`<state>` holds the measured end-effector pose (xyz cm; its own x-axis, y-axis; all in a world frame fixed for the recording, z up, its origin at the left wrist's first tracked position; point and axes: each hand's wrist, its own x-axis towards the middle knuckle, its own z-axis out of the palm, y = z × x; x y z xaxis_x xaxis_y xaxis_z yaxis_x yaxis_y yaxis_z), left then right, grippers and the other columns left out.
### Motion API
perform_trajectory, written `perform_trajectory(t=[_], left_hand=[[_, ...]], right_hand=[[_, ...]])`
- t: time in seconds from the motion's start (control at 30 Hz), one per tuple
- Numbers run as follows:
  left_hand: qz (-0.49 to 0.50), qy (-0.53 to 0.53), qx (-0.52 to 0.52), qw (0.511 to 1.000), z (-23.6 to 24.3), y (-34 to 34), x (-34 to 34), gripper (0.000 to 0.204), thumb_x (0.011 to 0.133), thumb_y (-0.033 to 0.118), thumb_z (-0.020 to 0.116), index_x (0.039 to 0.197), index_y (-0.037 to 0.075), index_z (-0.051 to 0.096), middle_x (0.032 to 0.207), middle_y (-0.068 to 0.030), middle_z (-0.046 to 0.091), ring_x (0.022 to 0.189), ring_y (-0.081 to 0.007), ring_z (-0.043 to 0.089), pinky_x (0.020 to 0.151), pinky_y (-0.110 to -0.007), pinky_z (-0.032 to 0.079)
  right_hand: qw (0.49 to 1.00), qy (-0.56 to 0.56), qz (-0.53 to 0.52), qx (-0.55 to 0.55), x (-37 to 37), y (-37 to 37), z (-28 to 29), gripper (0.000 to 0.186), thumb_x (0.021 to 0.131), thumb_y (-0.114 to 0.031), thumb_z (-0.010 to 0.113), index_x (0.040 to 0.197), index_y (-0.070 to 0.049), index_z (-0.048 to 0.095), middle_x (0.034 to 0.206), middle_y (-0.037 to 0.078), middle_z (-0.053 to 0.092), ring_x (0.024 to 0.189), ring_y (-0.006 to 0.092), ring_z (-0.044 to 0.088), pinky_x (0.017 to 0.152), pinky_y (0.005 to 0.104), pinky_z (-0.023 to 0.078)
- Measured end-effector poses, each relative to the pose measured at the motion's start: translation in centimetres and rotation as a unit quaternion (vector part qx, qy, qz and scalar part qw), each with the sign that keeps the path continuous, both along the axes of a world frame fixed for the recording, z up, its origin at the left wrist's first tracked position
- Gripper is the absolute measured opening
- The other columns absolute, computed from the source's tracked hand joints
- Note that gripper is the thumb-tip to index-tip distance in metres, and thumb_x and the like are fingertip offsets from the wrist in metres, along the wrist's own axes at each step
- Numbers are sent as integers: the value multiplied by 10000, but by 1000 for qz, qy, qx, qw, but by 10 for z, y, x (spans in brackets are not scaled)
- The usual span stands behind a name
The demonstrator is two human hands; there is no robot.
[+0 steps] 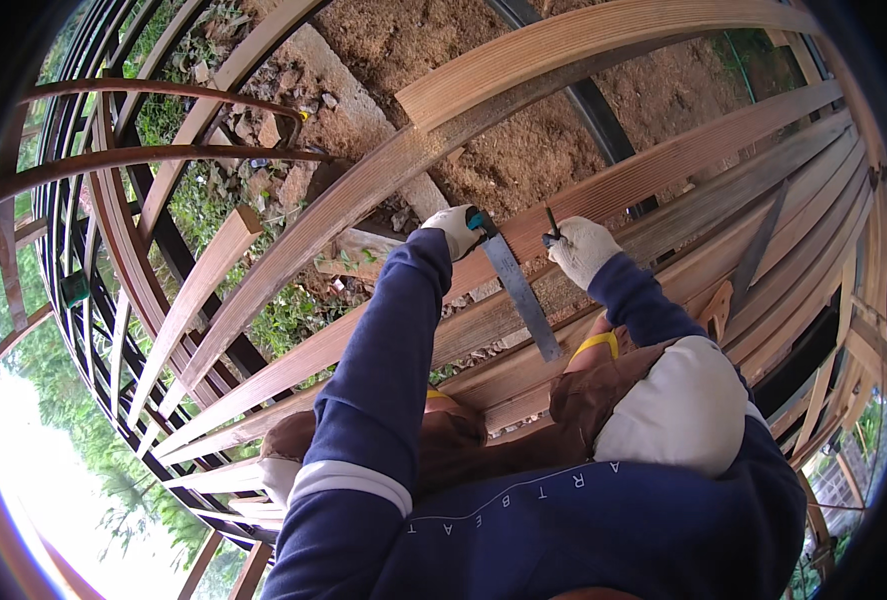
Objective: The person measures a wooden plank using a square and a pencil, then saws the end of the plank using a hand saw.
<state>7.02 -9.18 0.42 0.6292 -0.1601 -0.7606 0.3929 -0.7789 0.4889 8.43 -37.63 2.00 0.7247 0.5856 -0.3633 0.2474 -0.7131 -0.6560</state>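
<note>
Long, flat, dull grey blade (522,298) with teal at one end

One head-worn fisheye camera, near and above the saw (521,297), faces down on it and the boards (563,48) around it.

The saw blade (525,302) is grey, its handle (478,222) seemingly teal, gloves (583,252) cream, the plank (653,180) striped reddish-brown.
</note>
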Motion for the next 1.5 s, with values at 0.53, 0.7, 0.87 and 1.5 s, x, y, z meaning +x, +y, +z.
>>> perform_trajectory(t=[0.53,0.7,0.87,1.5], left_hand=[[3,-26,-5,1000,-5,1,-4,304,930,275,654,1151,69,688,1037,-178,747,989,-368,710,850,-457,542],[3,-37,-3,999,-7,0,-6,296,934,274,670,1146,70,694,1004,-164,753,938,-341,723,817,-447,550],[2,-34,-1,999,-13,1,-6,289,938,271,668,1148,76,697,972,-142,757,898,-308,730,801,-425,556],[3,-15,8,1000,-5,0,-3,295,930,261,659,1155,71,681,1005,-167,751,948,-344,720,827,-448,545]], right_hand=[[991,73,97,-60,-40,13,34,682,977,-162,562,1614,-198,322,696,195,640,612,384,639,619,499,523],[995,26,87,-34,-51,16,19,660,966,-163,570,1595,-196,371,712,189,647,613,379,639,606,494,525],[996,-21,82,12,-49,18,2,614,966,-176,560,1563,-161,414,747,191,673,650,375,663,629,503,537],[984,49,147,-92,-53,6,41,538,950,-197,560,1479,-121,499,774,171,699,658,366,680,623,511,537]])
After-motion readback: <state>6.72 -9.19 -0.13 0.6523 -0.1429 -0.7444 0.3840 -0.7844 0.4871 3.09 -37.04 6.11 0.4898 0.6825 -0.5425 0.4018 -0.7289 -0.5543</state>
